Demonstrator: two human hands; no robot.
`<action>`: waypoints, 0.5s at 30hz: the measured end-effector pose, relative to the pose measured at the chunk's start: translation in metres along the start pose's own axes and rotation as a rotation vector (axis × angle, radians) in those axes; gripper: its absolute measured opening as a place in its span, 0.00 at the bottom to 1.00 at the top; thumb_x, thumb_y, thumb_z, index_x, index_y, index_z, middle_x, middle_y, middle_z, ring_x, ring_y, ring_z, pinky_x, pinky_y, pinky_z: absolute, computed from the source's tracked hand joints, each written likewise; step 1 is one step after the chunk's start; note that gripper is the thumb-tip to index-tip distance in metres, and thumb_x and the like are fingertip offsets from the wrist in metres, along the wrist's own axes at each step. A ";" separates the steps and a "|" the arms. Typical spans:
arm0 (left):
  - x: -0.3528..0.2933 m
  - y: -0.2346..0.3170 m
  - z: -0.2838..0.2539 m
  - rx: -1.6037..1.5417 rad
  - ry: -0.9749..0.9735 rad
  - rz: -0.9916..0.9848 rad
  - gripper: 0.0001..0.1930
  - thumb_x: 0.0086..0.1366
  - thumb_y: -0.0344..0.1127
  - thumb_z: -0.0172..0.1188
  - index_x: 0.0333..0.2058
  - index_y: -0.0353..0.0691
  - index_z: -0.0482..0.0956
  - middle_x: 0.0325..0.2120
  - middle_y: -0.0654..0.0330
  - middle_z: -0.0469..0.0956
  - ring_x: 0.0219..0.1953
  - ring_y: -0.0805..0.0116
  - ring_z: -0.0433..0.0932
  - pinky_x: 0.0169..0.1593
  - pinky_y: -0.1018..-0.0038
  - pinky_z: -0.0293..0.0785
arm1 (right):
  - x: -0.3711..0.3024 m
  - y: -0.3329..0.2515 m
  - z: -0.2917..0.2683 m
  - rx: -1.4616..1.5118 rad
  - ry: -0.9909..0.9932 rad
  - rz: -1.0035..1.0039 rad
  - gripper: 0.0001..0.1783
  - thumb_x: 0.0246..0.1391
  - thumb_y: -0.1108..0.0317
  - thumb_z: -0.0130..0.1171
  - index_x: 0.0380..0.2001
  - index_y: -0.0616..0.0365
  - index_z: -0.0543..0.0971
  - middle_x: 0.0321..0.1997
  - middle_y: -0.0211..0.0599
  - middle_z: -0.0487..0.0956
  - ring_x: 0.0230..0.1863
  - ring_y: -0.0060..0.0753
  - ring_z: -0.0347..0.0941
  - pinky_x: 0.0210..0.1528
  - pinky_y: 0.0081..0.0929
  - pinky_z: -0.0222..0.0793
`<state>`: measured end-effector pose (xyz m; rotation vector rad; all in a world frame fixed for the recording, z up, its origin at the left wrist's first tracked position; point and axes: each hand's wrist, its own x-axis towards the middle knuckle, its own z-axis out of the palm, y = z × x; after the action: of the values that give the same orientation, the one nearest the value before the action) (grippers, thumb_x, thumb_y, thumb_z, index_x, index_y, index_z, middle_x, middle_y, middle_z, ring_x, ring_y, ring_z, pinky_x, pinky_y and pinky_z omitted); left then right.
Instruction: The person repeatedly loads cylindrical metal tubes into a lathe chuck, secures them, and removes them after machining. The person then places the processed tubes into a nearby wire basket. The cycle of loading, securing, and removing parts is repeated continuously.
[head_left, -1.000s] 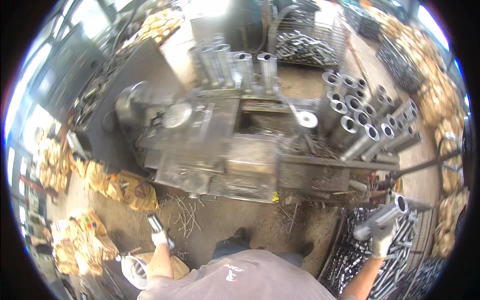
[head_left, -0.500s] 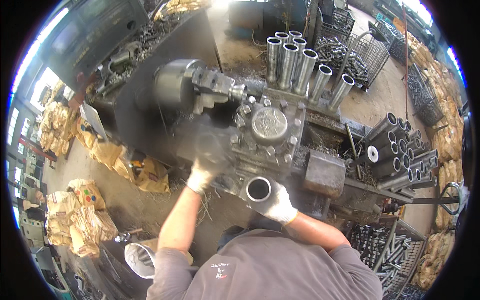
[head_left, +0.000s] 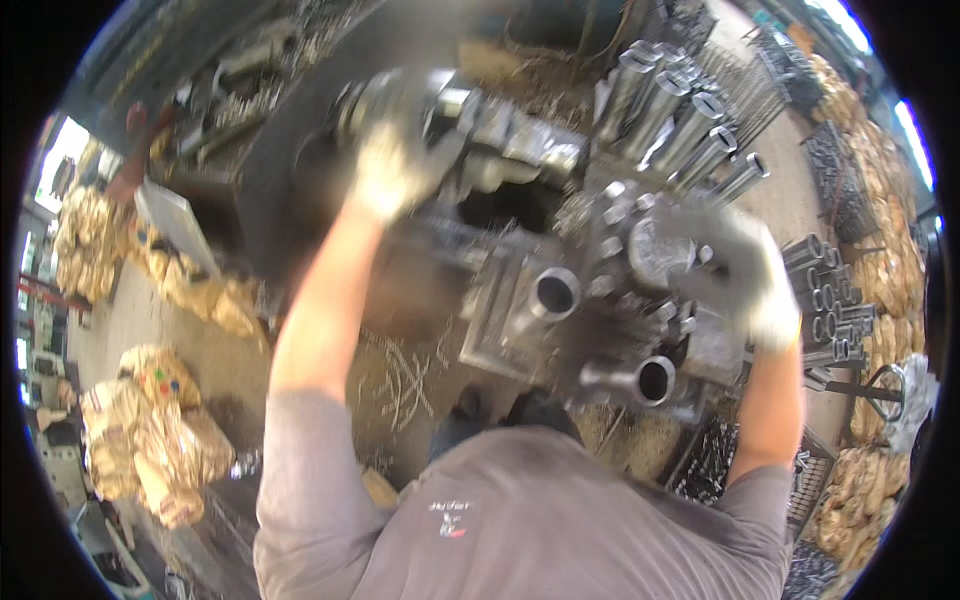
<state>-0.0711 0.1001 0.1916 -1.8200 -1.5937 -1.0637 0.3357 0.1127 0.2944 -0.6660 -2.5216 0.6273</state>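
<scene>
Since the last frame, our left hand (head_left: 385, 165) has risen to the chuck (head_left: 442, 82) at the upper left of centre, while our right hand (head_left: 742, 275) has come off the tube it held low in the middle and reached the tool post (head_left: 660, 250) right of centre. Both gloved hands are blurred: we cannot tell whether the left grips the chuck or only lies against it, nor whether the right has closed on anything; its fingers lie over the edge of the post.

Two steel tubes sit between our forearms, neither one held. One tube (head_left: 535, 312) is near the centre of the frame, the other tube (head_left: 620, 379) lower and further right, open mouths facing up towards us. We have a row of tubes (head_left: 672, 115) at the upper right, more stacked tubes (head_left: 825, 300) at the right, and brown sacks (head_left: 155, 440) at the lower left.
</scene>
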 end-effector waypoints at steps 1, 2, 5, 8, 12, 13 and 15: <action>0.011 -0.010 0.001 0.106 -0.154 0.000 0.35 0.57 0.42 0.75 0.62 0.40 0.76 0.59 0.45 0.80 0.64 0.44 0.76 0.69 0.51 0.69 | 0.036 0.011 0.012 -0.005 -0.140 0.040 0.29 0.48 0.71 0.75 0.57 0.54 0.86 0.62 0.47 0.85 0.55 0.42 0.86 0.59 0.37 0.82; 0.013 -0.025 0.007 0.201 -0.304 -0.005 0.34 0.56 0.42 0.75 0.62 0.42 0.77 0.59 0.48 0.81 0.64 0.45 0.77 0.69 0.51 0.70 | 0.077 0.026 0.026 -0.022 -0.286 0.076 0.32 0.51 0.66 0.74 0.62 0.54 0.84 0.64 0.47 0.84 0.56 0.42 0.85 0.61 0.36 0.82; 0.012 -0.035 0.037 0.138 -0.049 0.131 0.33 0.50 0.40 0.71 0.57 0.37 0.79 0.57 0.46 0.80 0.64 0.44 0.75 0.72 0.50 0.66 | 0.140 0.091 0.071 -0.287 -0.712 0.166 0.40 0.54 0.56 0.71 0.71 0.50 0.77 0.66 0.44 0.83 0.57 0.40 0.85 0.64 0.35 0.79; 0.008 -0.036 0.034 0.120 -0.050 0.137 0.33 0.50 0.39 0.70 0.57 0.37 0.78 0.57 0.45 0.79 0.63 0.42 0.75 0.71 0.48 0.67 | 0.156 0.103 0.101 -0.253 -1.025 0.117 0.32 0.52 0.58 0.70 0.63 0.45 0.85 0.61 0.42 0.86 0.55 0.34 0.85 0.64 0.30 0.79; 0.004 -0.043 0.026 0.169 -0.028 0.148 0.31 0.52 0.38 0.69 0.56 0.37 0.78 0.57 0.44 0.80 0.62 0.41 0.76 0.69 0.48 0.69 | 0.157 0.132 0.096 0.066 -0.662 0.173 0.22 0.56 0.67 0.69 0.55 0.49 0.88 0.54 0.39 0.88 0.49 0.29 0.85 0.56 0.30 0.82; 0.008 -0.041 0.031 0.140 -0.018 0.154 0.31 0.52 0.38 0.69 0.56 0.37 0.78 0.56 0.44 0.80 0.61 0.41 0.76 0.69 0.48 0.69 | 0.149 0.163 0.090 0.101 -0.572 0.023 0.19 0.58 0.72 0.69 0.53 0.51 0.88 0.50 0.37 0.88 0.43 0.25 0.85 0.48 0.29 0.84; 0.006 -0.044 0.031 0.129 -0.010 0.152 0.30 0.52 0.38 0.70 0.56 0.37 0.78 0.55 0.44 0.81 0.61 0.41 0.77 0.68 0.49 0.70 | 0.141 0.141 0.068 0.181 -0.438 0.329 0.18 0.60 0.69 0.68 0.54 0.53 0.87 0.53 0.36 0.87 0.45 0.26 0.85 0.48 0.28 0.85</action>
<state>-0.1063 0.1363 0.1729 -1.8299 -1.4673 -0.8655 0.2380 0.2789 0.2091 -0.9726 -2.7151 1.2185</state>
